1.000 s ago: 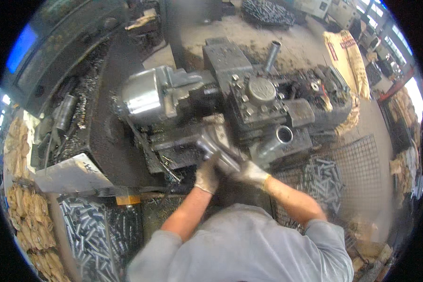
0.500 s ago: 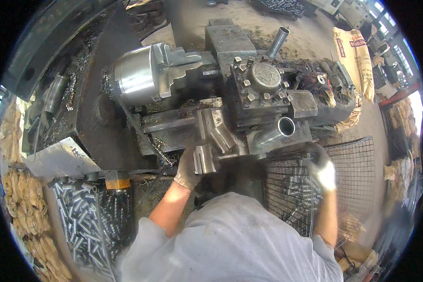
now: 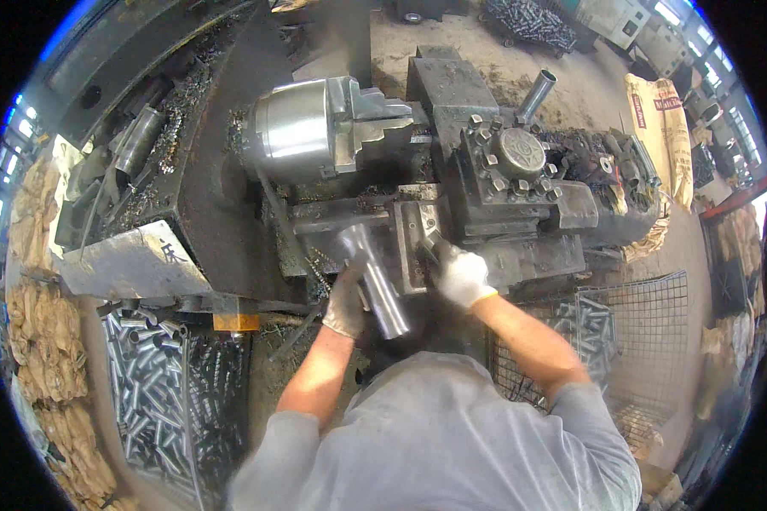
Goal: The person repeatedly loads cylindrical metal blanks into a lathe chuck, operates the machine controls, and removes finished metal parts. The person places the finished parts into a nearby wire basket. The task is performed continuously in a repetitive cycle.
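My left hand [image 3: 346, 300], in a soiled work glove, is closed around a shiny metal tube [image 3: 385, 298]. The tube is tilted, its upper end toward the lathe chuck [image 3: 302, 128], and slightly blurred. My right hand [image 3: 463, 277], in a white glove, has its fingers wrapped round a short metal piece [image 3: 432, 242] on the lathe carriage, beside a flat slotted block [image 3: 410, 243]. Most of that piece is hidden under the fingers. Behind my right hand stands the bolted tool post [image 3: 518, 153]. Nothing shows clamped in the chuck jaws.
Another tube [image 3: 537, 95] stands tilted behind the tool post. Many tubes fill a bin [image 3: 149, 387] at the lower left. A wire basket [image 3: 639, 332] with tubes is at the right. Curled metal chips [image 3: 322, 264] hang near my left hand. A paper sack [image 3: 660, 136] stands far right.
My right hand has come from the wire basket onto the short piece on the carriage. The blurred tube at the carriage's right is gone from there. The whole view has shifted a little.
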### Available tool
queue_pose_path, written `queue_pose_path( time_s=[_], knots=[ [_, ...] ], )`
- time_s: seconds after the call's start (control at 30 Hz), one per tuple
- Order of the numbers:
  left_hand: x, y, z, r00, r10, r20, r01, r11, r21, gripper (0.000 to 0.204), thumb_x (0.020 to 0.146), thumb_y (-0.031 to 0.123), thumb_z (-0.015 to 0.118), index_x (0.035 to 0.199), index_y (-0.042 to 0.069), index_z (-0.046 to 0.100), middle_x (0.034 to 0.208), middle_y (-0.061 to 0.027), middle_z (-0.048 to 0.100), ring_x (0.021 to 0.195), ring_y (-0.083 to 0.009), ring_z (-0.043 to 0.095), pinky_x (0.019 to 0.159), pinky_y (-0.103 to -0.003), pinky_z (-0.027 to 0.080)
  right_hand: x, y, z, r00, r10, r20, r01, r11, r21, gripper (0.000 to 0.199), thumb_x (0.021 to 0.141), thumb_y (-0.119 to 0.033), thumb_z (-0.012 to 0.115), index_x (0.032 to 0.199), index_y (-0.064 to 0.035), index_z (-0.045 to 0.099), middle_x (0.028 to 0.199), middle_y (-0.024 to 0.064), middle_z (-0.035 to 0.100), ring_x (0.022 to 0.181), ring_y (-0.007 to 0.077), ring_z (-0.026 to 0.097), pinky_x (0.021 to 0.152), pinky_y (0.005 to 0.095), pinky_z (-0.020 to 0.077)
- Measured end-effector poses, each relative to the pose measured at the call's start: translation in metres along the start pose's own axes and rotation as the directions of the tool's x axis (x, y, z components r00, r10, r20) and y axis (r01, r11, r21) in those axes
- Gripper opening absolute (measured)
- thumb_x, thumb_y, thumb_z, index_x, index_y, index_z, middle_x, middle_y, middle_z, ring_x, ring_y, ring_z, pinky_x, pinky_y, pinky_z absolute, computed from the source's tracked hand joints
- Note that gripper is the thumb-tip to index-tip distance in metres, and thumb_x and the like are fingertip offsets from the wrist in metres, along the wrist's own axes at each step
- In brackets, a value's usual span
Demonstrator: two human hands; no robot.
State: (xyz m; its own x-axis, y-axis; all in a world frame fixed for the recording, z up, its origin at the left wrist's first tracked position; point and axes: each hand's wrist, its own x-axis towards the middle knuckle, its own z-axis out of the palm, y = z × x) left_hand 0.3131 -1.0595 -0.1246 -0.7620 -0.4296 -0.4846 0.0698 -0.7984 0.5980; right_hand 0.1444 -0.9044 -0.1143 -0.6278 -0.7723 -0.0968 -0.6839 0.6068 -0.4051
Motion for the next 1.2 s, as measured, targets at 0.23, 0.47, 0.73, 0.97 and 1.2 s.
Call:
queue_pose_path(
  time_s=[0.23,0.47,0.73,0.97,1.2],
  knots=[
    [0.013,0.005,0.013,0.985,0.134,0.107,-0.104,0.963,-0.248,0.068,0.105,0.063,0.054,0.141,0.005,0.059,0.132,-0.0169,0.068,0.121,-0.0315,0.067,0.107,-0.051,0.054,0.021,-0.007,-0.061,0.952,0.001,0.306,-0.216,0.711,0.669,0.066,0.082,-0.045,0.084,0.123,0.006,0.072,0.103,0.0211,0.077,0.096,0.0251,0.073,0.09,0.0402,0.0565],
    [0.015,0.038,0.077,0.791,0.494,0.361,-0.51,0.858,-0.059,0.081,0.103,0.049,0.064,0.161,-0.001,0.038,0.157,-0.0153,0.052,0.147,-0.0279,0.047,0.124,-0.044,0.034,0.03,-0.055,-0.132,0.93,-0.088,0.357,-0.202,0.689,0.696,0.081,0.071,-0.037,0.092,0.137,-0.0004,0.063,0.113,0.0157,0.075,0.101,0.0254,0.073,0.093,0.0384,0.0586],
    [0.028,0.009,-0.006,0.924,0.381,-0.031,-0.337,0.85,0.404,0.045,0.104,0.026,0.064,0.139,-0.004,0.063,0.125,-0.0117,0.072,0.114,-0.0214,0.068,0.102,-0.035,0.051,0.196,-0.007,-0.27,0.676,-0.731,-0.09,0.553,0.584,-0.594,0.061,0.074,-0.022,0.083,0.13,-0.0056,0.065,0.102,0.0198,0.075,0.088,0.0408,0.076,0.076,0.0498,0.0612],
    [-0.053,-0.046,-0.106,0.724,0.356,-0.591,-0.283,0.935,0.216,0.042,0.103,0.029,0.069,0.132,-0.001,0.067,0.128,-0.015,0.072,0.11,-0.0302,0.072,0.097,-0.043,0.059,0.29,0.017,-0.202,0.802,-0.314,0.509,0.539,0.748,-0.387,0.063,0.068,-0.037,0.085,0.12,-0.0043,0.071,0.105,0.019,0.079,0.098,0.0378,0.076,0.086,0.0479,0.0602],
    [-0.08,-0.014,-0.204,0.461,0.393,-0.796,-0.602,0.798,0.045,0.034,0.107,0.052,0.056,0.104,0.019,0.067,0.083,0.0004,0.062,0.072,-0.0206,0.058,0.081,-0.049,0.055,0.304,0.041,-0.181,0.768,-0.383,0.514,0.412,0.909,0.061,0.081,0.066,-0.047,0.088,0.131,-0.0034,0.068,0.119,0.0216,0.077,0.108,0.0348,0.074,0.094,0.0447,0.0566]
  ],
)
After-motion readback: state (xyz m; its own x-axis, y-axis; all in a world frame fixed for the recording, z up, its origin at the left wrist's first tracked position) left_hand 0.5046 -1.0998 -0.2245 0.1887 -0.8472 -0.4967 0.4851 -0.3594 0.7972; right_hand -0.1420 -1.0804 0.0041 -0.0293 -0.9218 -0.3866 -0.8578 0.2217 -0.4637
